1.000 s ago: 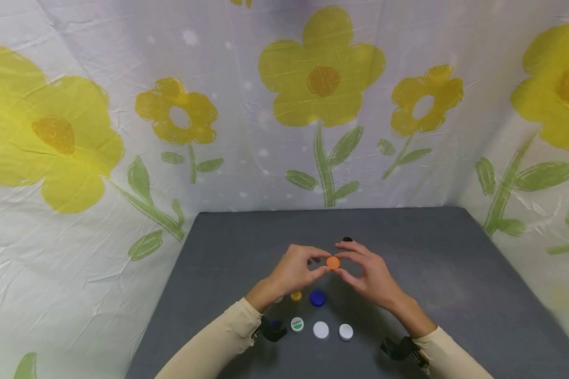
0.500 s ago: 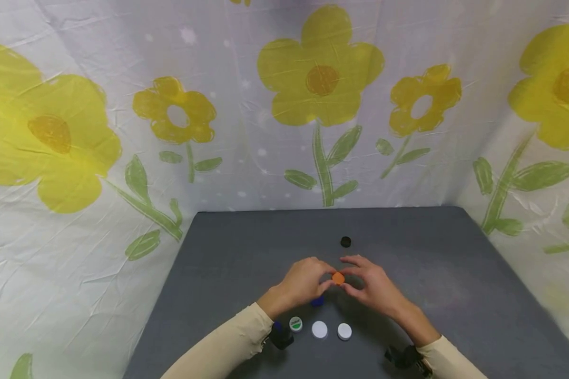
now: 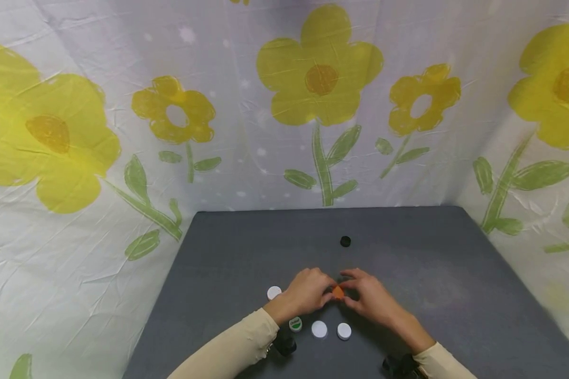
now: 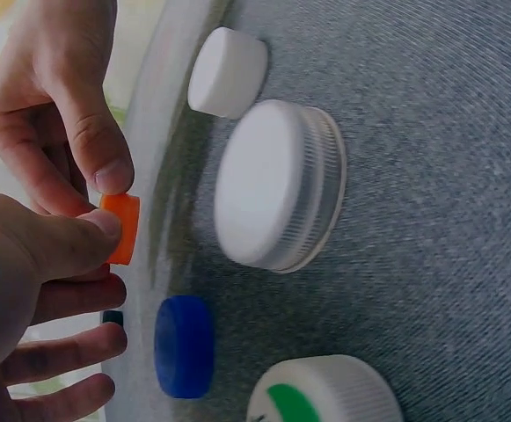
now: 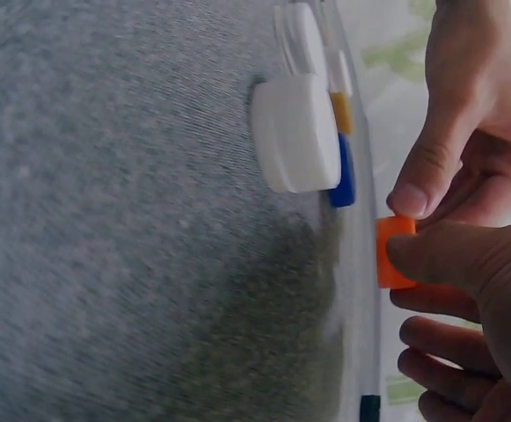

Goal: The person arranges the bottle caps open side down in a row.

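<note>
Lowered toward the table (image 3: 227, 237), both hands' (image 3: 308, 293) grips pinch the orange cap (image 3: 337, 292) between fingertips.

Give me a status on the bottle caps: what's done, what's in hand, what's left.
Looks done: white caps and a green-marked cap lie in a row at the near edge of the grey table.

In hand: the orange cap is pinched between the left hand and right hand, just above the table.

Probably left: the black cap lying apart further back, and the blue cap.
</note>
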### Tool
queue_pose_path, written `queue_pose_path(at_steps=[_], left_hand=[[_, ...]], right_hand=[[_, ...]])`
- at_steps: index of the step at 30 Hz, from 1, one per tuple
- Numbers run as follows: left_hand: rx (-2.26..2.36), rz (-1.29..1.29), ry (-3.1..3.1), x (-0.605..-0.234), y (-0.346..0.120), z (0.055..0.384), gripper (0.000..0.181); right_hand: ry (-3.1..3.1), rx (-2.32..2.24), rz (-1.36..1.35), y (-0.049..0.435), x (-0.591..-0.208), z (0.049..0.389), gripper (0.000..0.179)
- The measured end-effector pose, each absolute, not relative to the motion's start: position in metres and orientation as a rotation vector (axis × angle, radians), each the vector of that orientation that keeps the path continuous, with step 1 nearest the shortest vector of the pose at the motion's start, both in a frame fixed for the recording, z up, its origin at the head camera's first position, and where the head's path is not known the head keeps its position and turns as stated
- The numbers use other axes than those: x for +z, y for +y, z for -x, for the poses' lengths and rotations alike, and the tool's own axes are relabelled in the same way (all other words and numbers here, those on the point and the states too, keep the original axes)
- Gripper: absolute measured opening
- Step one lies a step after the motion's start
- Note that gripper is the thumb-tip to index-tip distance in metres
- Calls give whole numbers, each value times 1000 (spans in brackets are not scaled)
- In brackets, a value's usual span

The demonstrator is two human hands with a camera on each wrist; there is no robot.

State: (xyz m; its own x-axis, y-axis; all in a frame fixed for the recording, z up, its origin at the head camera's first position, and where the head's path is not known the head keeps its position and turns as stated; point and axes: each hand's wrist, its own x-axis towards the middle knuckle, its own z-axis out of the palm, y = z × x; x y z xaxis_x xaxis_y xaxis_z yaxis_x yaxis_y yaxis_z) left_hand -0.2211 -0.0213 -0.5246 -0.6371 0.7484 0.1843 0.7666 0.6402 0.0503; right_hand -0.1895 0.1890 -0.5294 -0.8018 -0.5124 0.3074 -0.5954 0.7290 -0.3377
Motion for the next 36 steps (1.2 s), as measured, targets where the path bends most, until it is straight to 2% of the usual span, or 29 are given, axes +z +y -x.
queue_pose_path(at_steps=[7, 23, 36], left_hand=[[-137, 1267, -2685, -531, -20, 221, 8], [24, 1242, -2690, -534, -17, 216, 15], [-135, 1117, -2772, -499, -20, 255, 35]], right_hand=[[-2783, 638, -858, 185, -535, 188, 23], [-2809, 671, -823, 183, -541, 185, 21], [-2718, 538, -750, 209, -508, 220, 36]])
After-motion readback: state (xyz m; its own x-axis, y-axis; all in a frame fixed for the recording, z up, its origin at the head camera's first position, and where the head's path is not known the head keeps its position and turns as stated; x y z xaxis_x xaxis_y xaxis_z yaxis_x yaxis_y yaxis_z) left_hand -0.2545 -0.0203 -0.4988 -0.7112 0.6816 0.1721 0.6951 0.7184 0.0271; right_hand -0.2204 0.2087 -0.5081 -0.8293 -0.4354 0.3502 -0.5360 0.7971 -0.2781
